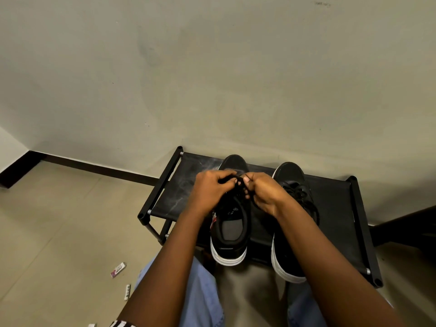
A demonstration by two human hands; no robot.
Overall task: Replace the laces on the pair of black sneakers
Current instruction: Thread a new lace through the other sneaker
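Head view: both hands' fingers (246,179) pinching black lace (237,179) over left sneaker (230,232) on rack (335,208).

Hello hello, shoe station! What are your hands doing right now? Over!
Left hand and right hand both pinching the black lace over the left black white-soled sneaker. Right black sneaker laced, alongside on black fabric rack. Nothing in the way. Over.
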